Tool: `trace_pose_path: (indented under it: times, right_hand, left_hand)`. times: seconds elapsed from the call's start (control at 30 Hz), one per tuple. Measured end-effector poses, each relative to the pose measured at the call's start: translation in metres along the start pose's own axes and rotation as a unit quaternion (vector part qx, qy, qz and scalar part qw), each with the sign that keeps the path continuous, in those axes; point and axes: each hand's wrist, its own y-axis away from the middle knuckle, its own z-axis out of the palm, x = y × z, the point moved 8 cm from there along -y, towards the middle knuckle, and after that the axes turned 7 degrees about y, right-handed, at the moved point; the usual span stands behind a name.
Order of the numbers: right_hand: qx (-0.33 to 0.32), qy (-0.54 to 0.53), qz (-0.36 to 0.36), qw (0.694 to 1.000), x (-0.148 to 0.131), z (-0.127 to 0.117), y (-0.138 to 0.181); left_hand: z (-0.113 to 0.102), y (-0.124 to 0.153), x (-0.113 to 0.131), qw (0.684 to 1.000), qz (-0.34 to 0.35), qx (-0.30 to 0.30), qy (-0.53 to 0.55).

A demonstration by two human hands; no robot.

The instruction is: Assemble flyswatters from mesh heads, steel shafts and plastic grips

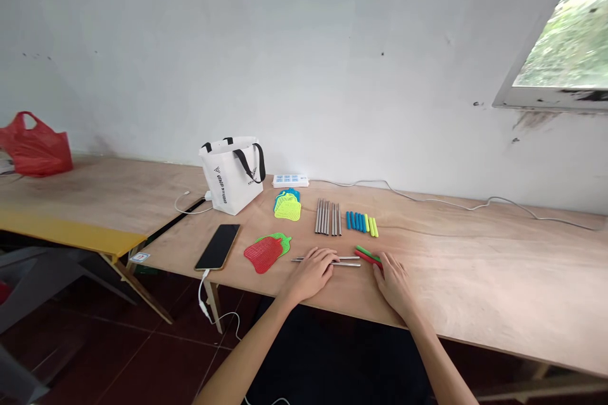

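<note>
My left hand (314, 273) lies palm down across a pair of slim metal tubes (350, 264), its fingers stretched out and resting on them. To the right, my right hand (393, 278) is laid on the table, fingers extended and touching the near ends of a green handle sleeve (367, 252) and a red handle sleeve (365, 257). Left of my left hand are a red mesh swatter head (264, 254) and a green one (285, 242), partly overlapped. Farther back lie several metal tubes (327, 218) in a row, beside blue sleeves (356, 221) and yellow sleeves (372, 226).
Yellow (287, 207) and blue (292, 192) swatter heads overlap near a white power strip (291, 181). A white bag (232, 177) stands at the left, with a phone (217, 247) on a cable near the table's front edge. A red plastic bag (38, 149) sits on the adjoining table.
</note>
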Motion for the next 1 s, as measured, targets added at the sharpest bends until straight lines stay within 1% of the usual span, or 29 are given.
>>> trace_pose_path:
  times: [0.57,1.0]
  right_hand:
    - [0.023,0.006,-0.037,0.999,-0.0030,0.0009,0.0007]
    - [0.028,0.036,-0.062,0.997,-0.0088,-0.0005,0.0012]
  left_hand:
    - [0.0017,-0.0003,-0.0015,1.000,0.008,0.001,-0.007]
    - [0.0005,-0.0003,0.0003,1.000,0.007,0.000,-0.010]
